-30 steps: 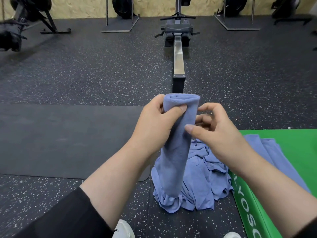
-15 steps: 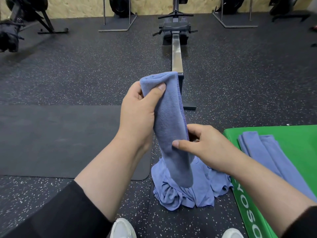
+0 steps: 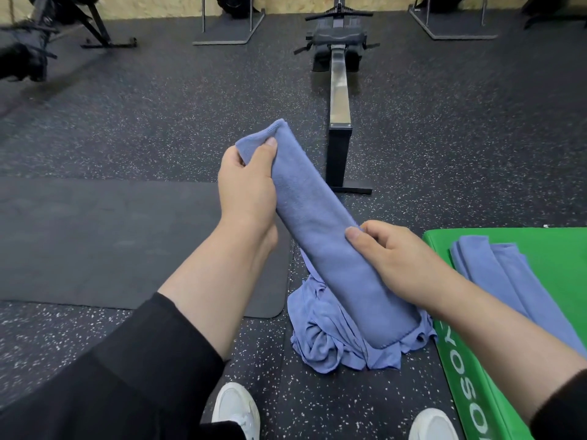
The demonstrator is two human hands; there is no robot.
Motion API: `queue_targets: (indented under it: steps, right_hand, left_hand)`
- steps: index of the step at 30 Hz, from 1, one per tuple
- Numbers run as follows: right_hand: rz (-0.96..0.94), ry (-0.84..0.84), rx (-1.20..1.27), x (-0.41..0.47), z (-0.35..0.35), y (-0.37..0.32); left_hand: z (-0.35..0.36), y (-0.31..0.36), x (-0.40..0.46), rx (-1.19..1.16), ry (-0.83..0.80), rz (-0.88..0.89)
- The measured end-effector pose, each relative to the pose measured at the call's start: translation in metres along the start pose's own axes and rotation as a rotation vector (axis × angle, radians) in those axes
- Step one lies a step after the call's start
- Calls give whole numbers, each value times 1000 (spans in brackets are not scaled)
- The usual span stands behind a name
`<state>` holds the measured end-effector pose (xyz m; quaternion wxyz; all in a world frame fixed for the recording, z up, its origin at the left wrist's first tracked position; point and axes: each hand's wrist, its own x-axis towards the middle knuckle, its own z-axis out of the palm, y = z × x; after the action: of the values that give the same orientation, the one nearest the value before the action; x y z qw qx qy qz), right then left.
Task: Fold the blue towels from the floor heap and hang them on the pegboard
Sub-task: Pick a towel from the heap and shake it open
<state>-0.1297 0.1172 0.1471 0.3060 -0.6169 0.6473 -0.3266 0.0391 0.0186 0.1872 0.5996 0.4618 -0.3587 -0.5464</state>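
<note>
A long, narrow folded blue towel (image 3: pixel 320 223) slants from upper left to lower right in front of me. My left hand (image 3: pixel 246 182) pinches its top end between thumb and fingers. My right hand (image 3: pixel 397 262) grips its right edge about halfway down, thumb on the front face. Below it a crumpled heap of blue towels (image 3: pixel 330 341) lies on the speckled floor. Folded blue towels (image 3: pixel 495 274) lie on the green box (image 3: pixel 556 249) at the right. No pegboard is in view.
A rowing machine (image 3: pixel 339 90) runs away from me straight ahead, its foot just beyond the towel. A dark mat (image 3: pixel 111 242) covers the floor at left. Metal stand bases and other gym gear line the far wall. My white shoes (image 3: pixel 236 411) show at the bottom.
The towel hung upright from my left hand; now it tilts with its lower end to the right. My right hand has slid down its edge, and my left hand has shifted left.
</note>
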Motion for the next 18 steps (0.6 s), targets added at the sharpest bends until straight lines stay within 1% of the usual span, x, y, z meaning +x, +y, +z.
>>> queue_targets:
  steps: [3,5,6,9,11,13,15,18]
  right_hand:
    - [-2,-7,8,-3,-2,1]
    - [38,-56,38,-7,-4,1]
    - [66,-109,71,-9,-7,1]
    - [158,-361,150,-16,-21,4]
    - [179,-429,115,-21,-33,10]
    - [217,-389,106,-25,-44,19]
    - [263,-288,174,-30,-57,28]
    - [312,-197,267,-43,-84,37]
  left_hand:
    - [-4,-2,5,10,25,-37]
    - [-6,-3,7,6,26,-68]
    - [-7,-4,8,-1,26,-88]
    - [-11,-8,10,-1,56,-153]
    - [-13,-11,13,4,95,-178]
    - [-11,-13,14,-14,110,-207]
    - [-6,-14,14,-51,103,-250]
    - [8,-19,9,-80,16,-298]
